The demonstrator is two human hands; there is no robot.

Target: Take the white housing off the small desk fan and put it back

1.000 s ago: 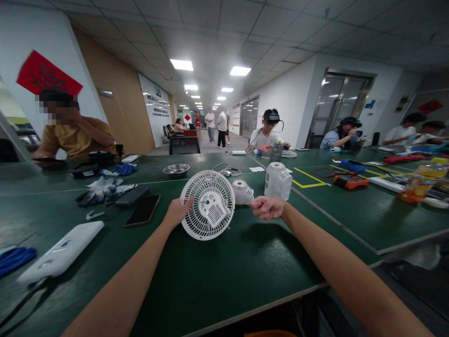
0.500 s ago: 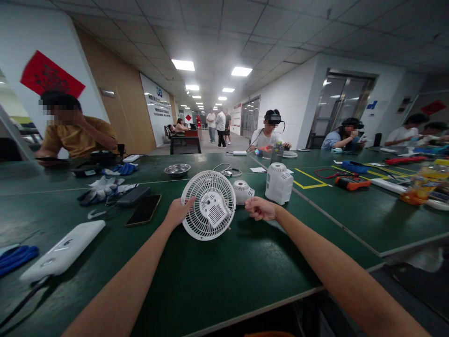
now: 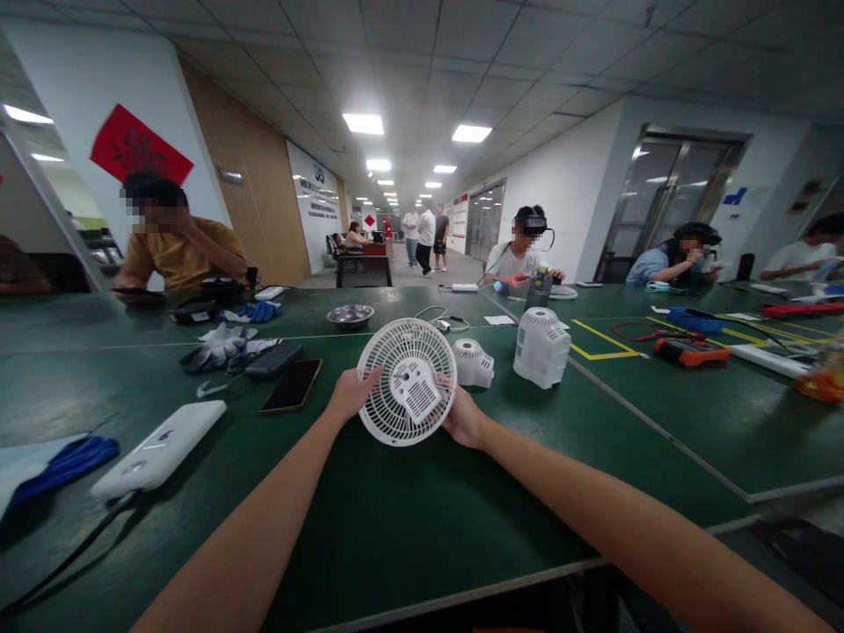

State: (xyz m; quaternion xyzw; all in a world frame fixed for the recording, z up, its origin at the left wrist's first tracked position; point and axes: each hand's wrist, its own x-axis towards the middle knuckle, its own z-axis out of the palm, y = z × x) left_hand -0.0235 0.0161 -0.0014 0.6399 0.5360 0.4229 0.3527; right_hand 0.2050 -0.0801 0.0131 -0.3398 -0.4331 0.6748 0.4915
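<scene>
A round white fan grille point(image 3: 389, 419) with a slotted plate at its centre is held tilted up above the green table. My left hand point(image 3: 352, 394) grips its left edge, thumb over the slats. At the right edge my right hand point(image 3: 467, 420) is closed on the rim, its fingertips mostly hidden behind the grille. Just beyond the right hand sits a small white domed housing point(image 3: 473, 362). Farther right stands a taller white plastic housing point(image 3: 542, 349) with vents on top.
Left of me lie a phone point(image 3: 291, 385), a white power bank point(image 3: 160, 448) with a cable, and gloves point(image 3: 228, 345). A metal bowl point(image 3: 350, 316) stands beyond the grille. An orange multimeter point(image 3: 692, 352) is at the right. Other people sit across the table.
My right hand has moved left from beside the grille and taken hold of its right edge. The left hand keeps its grip. The whole view has shifted slightly.
</scene>
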